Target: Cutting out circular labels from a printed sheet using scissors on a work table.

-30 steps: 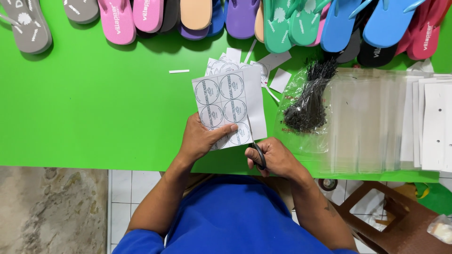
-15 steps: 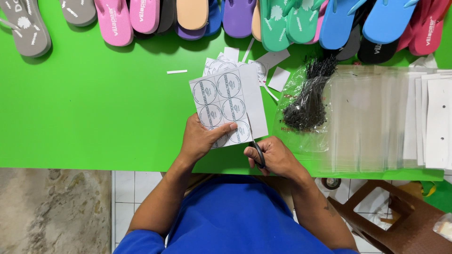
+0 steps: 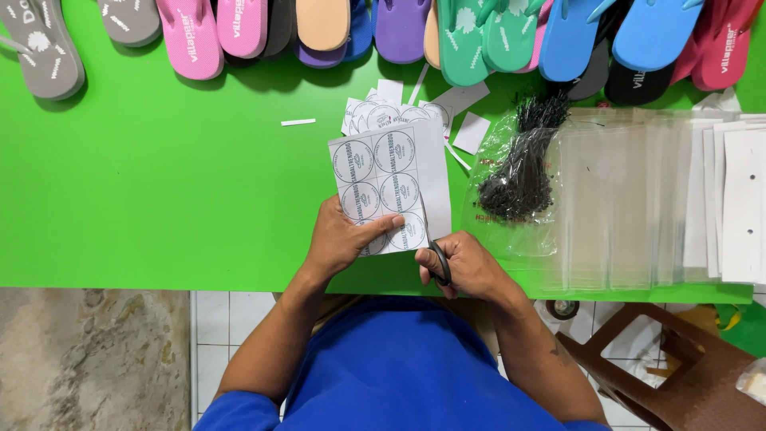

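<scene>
The left hand (image 3: 341, 239) pinches a sheet of round labels (image 3: 383, 185) above the green counter (image 3: 159, 183). The right hand (image 3: 467, 267) is closed on black scissors (image 3: 439, 262), whose blades seem to meet the sheet's lower edge.

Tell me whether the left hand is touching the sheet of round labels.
Touching. The head view shows the left hand gripping the sheet of round labels at its lower edge, thumb pressed across the printed face.

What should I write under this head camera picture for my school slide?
Left hand holds a sheet of round labels while the right hand cuts it with scissors.
</scene>
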